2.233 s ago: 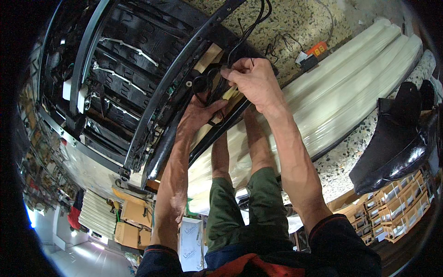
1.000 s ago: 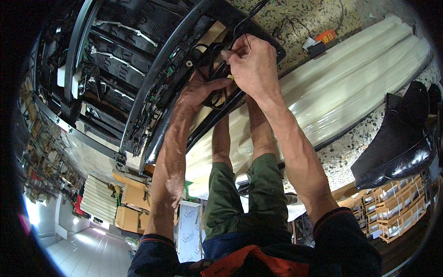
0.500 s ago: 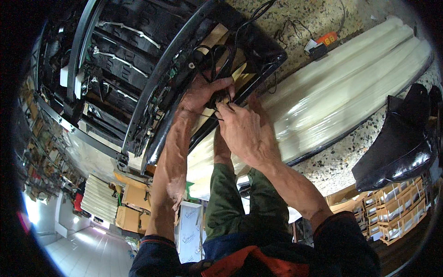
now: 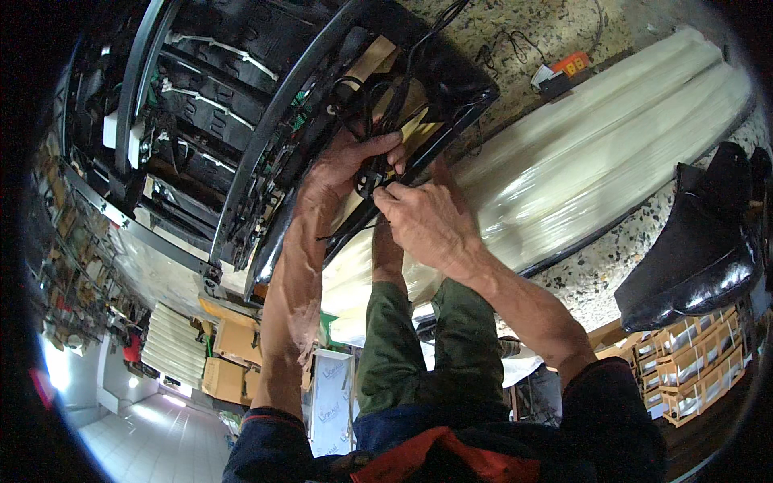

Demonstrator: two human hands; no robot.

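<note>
An upturned black seat frame (image 4: 278,105) with metal rails and springs lies in front of me at the upper left. At its near side, my left hand (image 4: 342,161) curls around a bundle of black cables (image 4: 394,101) beside the wooden inner boards. My right hand (image 4: 427,221) is just to the right, thumb and fingers pinched together against the dark parts at the left fingertips. A thin black strip (image 4: 348,233), like a cable tie, sticks out leftward below the pinch. The fingers hide exactly what they grip.
A long cream padded piece (image 4: 580,153) in clear wrap lies on the speckled floor to the right. Beyond it sits an orange power strip (image 4: 573,64) with a black plug. A black upholstered piece (image 4: 692,249) is at far right, near strapped wooden bundles (image 4: 696,362). Cardboard boxes (image 4: 233,342) stand lower left.
My right hand has shifted slightly down and away from the left fingers. The thin black strip now shows below it, pointing left. My left hand stays at the cables.
</note>
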